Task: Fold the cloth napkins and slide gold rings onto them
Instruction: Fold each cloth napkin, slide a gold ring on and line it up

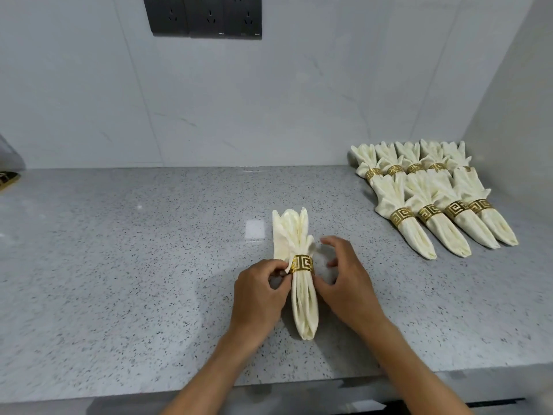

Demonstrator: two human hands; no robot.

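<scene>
At 9 o'clock, a partly seen dark-and-gold object [7, 178] sits at the far left edge of your tabletop [119, 265], and from there a wide stretch of bare speckled grey stone runs to the centre. The front edge crosses the view low down, just beneath your forearms. At 12 o'clock on the wall, a black socket panel [202, 16] carries small white marks too tiny to read.

Your left hand [257, 298] comes in from 7 o'clock, its grip curled, fingertips pinching the cloth beside the left side of the gold ring [302, 263]. That ring wraps the cream napkin [302, 304] about midway; the napkin lies flat in the centre, narrow end toward you, fanned end pointing to 12 o'clock.

Your right hand [344, 283] enters from 5 o'clock, thumb against the napkin's right side just below the ring, fingers arched and loosely spread above the stone, holding nothing you can see.

At 2 o'clock, the finished napkins [431, 199] lie in 2 overlapping rows, each with a gold key-pattern band, packed near the right wall [514, 115]. Bare stone separates them from your right hand.
</scene>
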